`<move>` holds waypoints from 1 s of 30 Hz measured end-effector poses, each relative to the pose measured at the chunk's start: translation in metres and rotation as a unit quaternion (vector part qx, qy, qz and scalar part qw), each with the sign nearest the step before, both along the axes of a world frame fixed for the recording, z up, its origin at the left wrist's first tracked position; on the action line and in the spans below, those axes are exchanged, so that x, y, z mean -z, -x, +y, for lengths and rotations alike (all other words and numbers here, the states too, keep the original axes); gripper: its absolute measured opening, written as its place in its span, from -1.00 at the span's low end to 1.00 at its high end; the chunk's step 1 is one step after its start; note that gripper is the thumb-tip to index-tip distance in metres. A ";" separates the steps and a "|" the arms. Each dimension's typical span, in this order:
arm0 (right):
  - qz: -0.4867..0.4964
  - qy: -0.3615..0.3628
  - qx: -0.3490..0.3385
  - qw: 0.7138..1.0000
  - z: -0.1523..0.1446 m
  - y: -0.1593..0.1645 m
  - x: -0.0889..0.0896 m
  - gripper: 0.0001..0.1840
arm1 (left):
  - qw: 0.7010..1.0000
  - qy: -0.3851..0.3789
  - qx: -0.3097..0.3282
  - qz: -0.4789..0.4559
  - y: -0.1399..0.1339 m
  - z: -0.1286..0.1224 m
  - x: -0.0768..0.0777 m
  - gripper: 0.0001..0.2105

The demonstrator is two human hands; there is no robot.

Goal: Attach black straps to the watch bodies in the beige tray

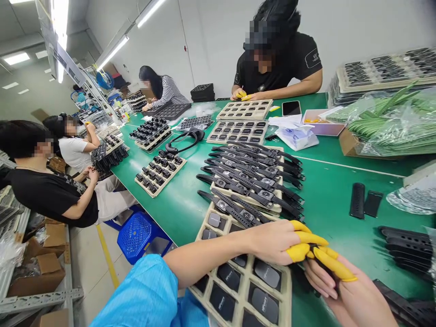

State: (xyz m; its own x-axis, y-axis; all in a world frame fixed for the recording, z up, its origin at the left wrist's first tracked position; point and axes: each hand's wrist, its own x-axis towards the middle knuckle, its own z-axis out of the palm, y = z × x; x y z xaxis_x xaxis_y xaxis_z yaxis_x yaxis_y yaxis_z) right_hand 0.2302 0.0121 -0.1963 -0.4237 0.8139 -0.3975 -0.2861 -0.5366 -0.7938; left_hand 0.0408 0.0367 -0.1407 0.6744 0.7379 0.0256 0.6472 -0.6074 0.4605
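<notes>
My left hand [275, 240] reaches in from a blue sleeve, with yellow finger cots on its fingertips. It pinches a black watch strap [314, 248] together with my right hand [335, 272], which also wears yellow finger cots. Most of that strap is hidden behind my fingers. Under my left forearm lies a cream tray [238, 297] whose compartments hold square black watch cases [264, 302]. Beyond it, watches with black straps [245, 181] lie in rows across stacked trays.
Loose black straps [357, 200] and a strap bundle [407, 250] lie to the right. Green straps in plastic [388, 120] fill a box at back right. Several people [275, 68] work around the green table [184, 195]. A blue stool [141, 234] stands at left.
</notes>
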 end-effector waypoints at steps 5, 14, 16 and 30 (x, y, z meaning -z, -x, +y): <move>-0.052 -0.002 0.004 0.999 0.000 0.003 0.001 -0.38 | 0.992 -0.083 0.035 0.083 -0.001 -0.003 0.003 -0.56; 0.016 0.044 0.003 0.999 -0.002 0.004 -0.001 -0.40 | 0.995 -0.061 0.043 0.068 0.002 0.001 -0.002 -0.57; 0.022 0.049 0.005 0.999 -0.002 0.004 -0.001 -0.40 | 0.995 -0.067 0.036 0.063 0.002 0.000 -0.001 -0.57; -0.062 -0.012 0.024 0.998 -0.012 0.013 -0.023 -0.40 | 0.998 -0.029 0.042 0.040 0.007 -0.001 0.006 -0.62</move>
